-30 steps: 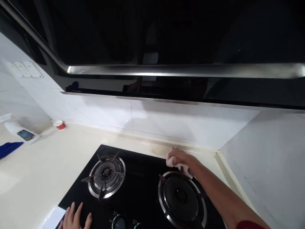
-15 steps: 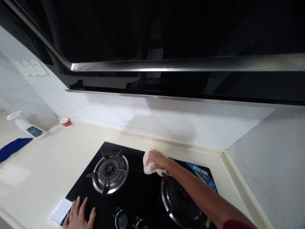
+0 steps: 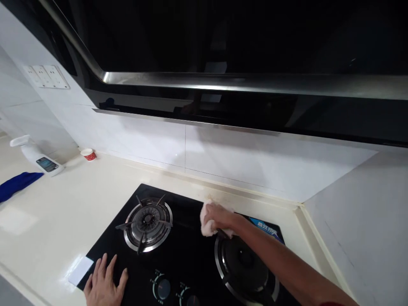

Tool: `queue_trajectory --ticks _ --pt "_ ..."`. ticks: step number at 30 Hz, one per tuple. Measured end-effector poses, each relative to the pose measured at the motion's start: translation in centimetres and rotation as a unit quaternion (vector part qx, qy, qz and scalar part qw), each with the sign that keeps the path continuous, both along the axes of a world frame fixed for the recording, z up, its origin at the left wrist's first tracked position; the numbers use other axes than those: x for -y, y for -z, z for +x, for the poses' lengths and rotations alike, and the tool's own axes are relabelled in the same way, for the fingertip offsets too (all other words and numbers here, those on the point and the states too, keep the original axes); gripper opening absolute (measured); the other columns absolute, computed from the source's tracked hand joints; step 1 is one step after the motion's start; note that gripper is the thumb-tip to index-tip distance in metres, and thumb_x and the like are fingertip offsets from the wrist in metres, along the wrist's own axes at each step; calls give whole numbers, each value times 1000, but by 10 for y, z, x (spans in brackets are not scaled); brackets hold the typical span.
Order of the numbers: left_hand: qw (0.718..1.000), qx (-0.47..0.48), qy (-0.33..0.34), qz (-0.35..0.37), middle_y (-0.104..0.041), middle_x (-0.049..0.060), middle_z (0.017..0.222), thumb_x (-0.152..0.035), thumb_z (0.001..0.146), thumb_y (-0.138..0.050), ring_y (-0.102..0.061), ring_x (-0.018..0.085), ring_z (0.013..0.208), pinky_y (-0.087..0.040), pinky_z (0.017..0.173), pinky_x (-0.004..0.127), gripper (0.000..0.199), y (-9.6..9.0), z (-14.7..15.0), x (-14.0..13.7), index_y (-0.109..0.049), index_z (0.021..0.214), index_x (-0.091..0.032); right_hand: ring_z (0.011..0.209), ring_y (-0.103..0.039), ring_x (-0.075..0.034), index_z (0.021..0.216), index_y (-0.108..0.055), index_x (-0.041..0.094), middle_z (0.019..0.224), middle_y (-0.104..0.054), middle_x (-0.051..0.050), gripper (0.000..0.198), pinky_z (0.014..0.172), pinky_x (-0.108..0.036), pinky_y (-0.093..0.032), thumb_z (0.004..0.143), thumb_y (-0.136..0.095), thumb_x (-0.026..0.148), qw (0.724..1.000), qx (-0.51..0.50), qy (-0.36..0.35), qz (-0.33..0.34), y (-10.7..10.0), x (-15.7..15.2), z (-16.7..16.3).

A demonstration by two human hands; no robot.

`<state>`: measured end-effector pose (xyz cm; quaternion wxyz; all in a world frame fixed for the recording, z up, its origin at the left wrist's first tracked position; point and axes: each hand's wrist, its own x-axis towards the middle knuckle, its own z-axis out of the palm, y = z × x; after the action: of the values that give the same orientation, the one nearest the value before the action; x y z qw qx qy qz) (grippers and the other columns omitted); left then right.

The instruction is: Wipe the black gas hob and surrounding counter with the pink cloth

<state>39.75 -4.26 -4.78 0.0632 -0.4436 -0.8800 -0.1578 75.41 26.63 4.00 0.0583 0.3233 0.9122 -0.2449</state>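
Observation:
A white cloth (image 3: 208, 226) is bunched under my right hand (image 3: 217, 216), whose fingers are closed on it. It presses on the rear edge of the black glass gas stove (image 3: 188, 238), between the two burners and close to the right one (image 3: 245, 263). A brownish stain (image 3: 210, 198) marks the counter just behind the cloth. At the stove's front left corner my left hand (image 3: 104, 282) lies flat with fingers spread, near a white label (image 3: 80, 270). The left burner (image 3: 148, 223) has its metal pan support around it. Two control knobs (image 3: 163, 289) sit at the front.
A black range hood (image 3: 223, 106) hangs low over the stove. On the pale counter (image 3: 105, 182) at left are a white spray bottle (image 3: 38, 157), a blue cloth (image 3: 19, 185) and a small red-and-white cup (image 3: 88, 154). Tiled walls close off the back and right.
My right hand and the white cloth have shifted a little to the right along the stove's rear edge. My left hand stays in place on the stove. The view has tilted slightly.

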Motion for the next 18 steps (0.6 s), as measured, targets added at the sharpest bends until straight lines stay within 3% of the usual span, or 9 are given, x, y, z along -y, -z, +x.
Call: queue_trajectory --ticks 3,6,13,18 --pt "1000 -1 5 -1 -42 16 158 -53 90 -33 -28 30 151 -24 120 50 64 0 -1 1 -55 136 -16 114 -49 -26 96 -79 35 114 -60 -2 27 101 -39 -35 70 -73 29 999 1 -32 10 2 3 -25" --pt "1000 -4 8 5 -42 16 157 -54 90 -31 -28 30 151 -24 120 51 65 1 -2 1 -56 136 -15 116 -49 -26 101 -78 38 117 -59 -1 32 101 -38 -35 71 -73 28 999 14 -28 20 1 -10 -16" --pt "1000 -10 6 4 -43 17 156 -56 91 -28 -28 30 152 -24 120 51 67 3 -3 0 -57 135 -15 111 -51 -27 89 -80 28 112 -61 -5 32 96 -39 -37 63 -71 12 992 85 65 63 0 -59 72" --pt "1000 -12 10 6 -43 17 156 -55 91 -29 -27 29 152 -25 120 50 65 4 -4 0 -56 135 -15 112 -51 -29 83 -80 26 109 -63 -8 30 96 -38 -38 59 -72 8 982 111 134 74 5 -62 136"
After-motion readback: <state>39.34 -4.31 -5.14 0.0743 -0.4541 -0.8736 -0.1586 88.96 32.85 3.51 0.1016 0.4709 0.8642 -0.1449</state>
